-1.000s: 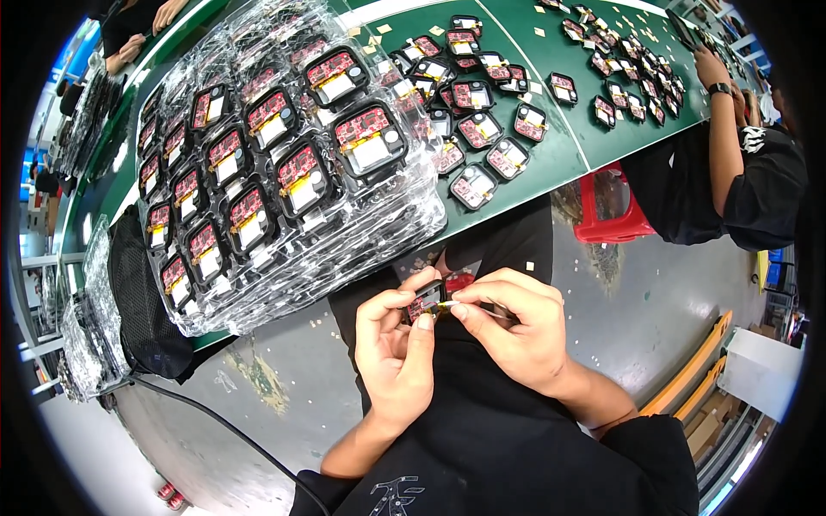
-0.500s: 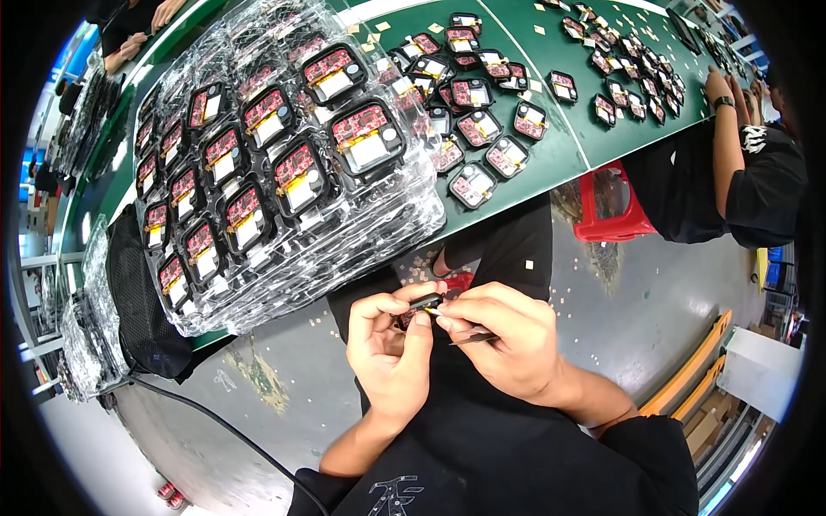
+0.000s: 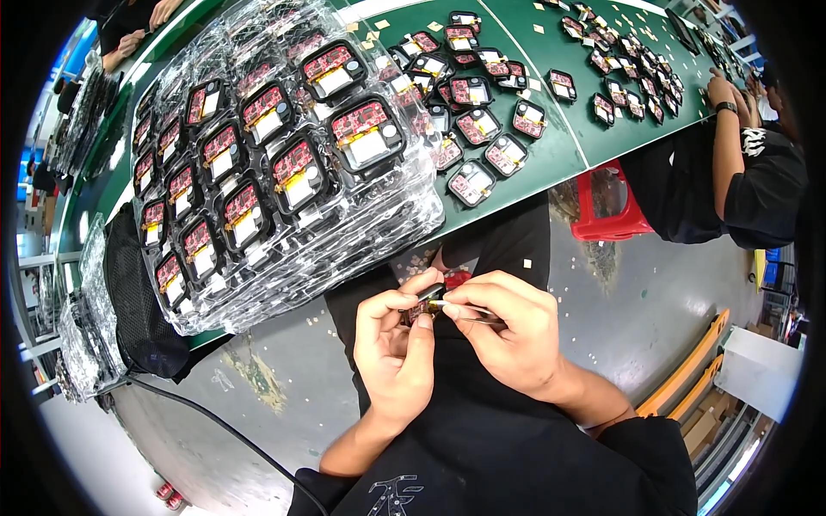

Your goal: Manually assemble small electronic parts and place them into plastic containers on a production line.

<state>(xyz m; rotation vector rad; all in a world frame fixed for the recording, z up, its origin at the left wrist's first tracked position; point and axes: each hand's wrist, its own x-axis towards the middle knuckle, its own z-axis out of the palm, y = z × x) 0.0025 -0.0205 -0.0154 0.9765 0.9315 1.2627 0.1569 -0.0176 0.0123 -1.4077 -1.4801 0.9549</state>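
Above my lap, my left hand (image 3: 394, 348) is closed round a small black device housing (image 3: 428, 301), thumb at its near edge and fingers behind. Part of a dark red circuit board shows inside it; the fingers hide the rest. My right hand (image 3: 514, 340) pinches thin metal tweezers (image 3: 487, 319), their tip end at the housing beside a small patch of yellow. What the tips touch is too small to make out. To the left, a stack of clear plastic trays (image 3: 318, 279) carries similar housings (image 3: 368, 138) with red boards, yellow tape and white blocks.
Loose housings (image 3: 479, 126) lie on the green table (image 3: 551, 163) right of the trays, several more farther right. A red stool (image 3: 613, 225) and a co-worker in black (image 3: 688, 185) are at the right. A black cable (image 3: 225, 423) runs at lower left.
The housing has tipped in my left hand, showing more of its inside. My right hand has turned slightly, and the tweezers now lie flatter against it.
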